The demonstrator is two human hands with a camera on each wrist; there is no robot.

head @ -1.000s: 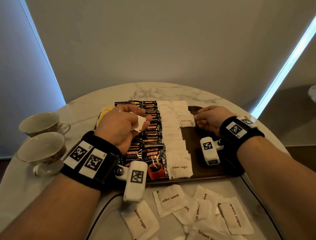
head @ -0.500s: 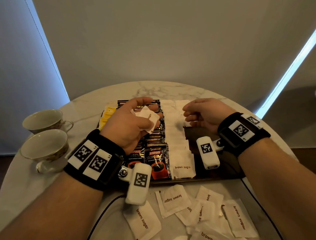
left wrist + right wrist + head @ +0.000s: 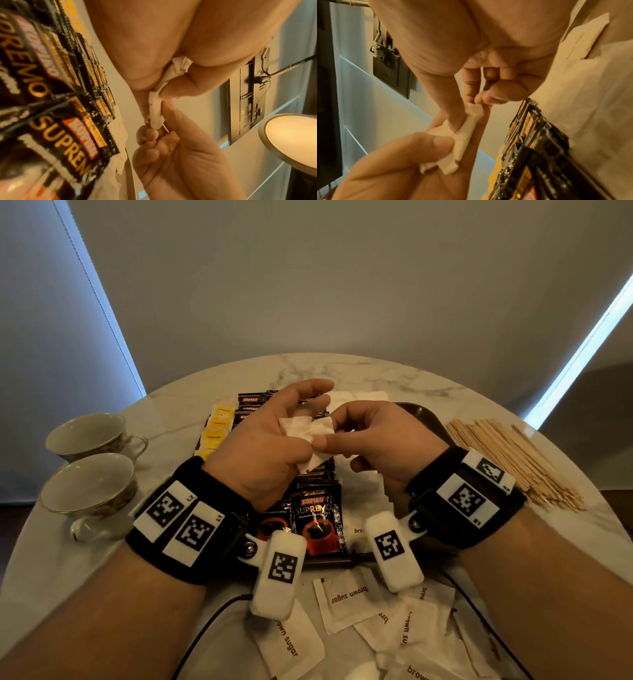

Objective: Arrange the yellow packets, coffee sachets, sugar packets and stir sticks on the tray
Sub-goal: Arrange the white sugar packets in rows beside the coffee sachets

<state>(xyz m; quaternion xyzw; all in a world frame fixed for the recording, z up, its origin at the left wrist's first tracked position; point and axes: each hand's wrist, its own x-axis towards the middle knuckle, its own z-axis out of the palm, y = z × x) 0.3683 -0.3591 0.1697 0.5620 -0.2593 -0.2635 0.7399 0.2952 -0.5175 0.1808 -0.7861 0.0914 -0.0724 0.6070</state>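
Note:
Both hands meet above the dark tray (image 3: 426, 419) and share a small stack of white sugar packets (image 3: 308, 433). My left hand (image 3: 270, 440) holds the stack between thumb and palm, index finger stretched out. My right hand (image 3: 363, 436) pinches the stack's right edge with thumb and forefinger. The left wrist view shows the packets (image 3: 156, 108) edge-on between the fingers; the right wrist view shows the same packets (image 3: 462, 136). On the tray lie yellow packets (image 3: 215, 429), rows of black coffee sachets (image 3: 317, 522) and a column of white sugar packets (image 3: 363, 484).
Loose brown sugar packets (image 3: 346, 601) lie scattered on the marble table (image 3: 342, 368) in front of the tray. A heap of wooden stir sticks (image 3: 513, 457) lies at the right. Two teacups (image 3: 89, 491) stand at the left. Cables run off the table's near edge.
My right hand has moved left from the tray's right part to meet my left hand and now pinches the packets. My left hand has risen slightly. The view has shifted, revealing the stir sticks.

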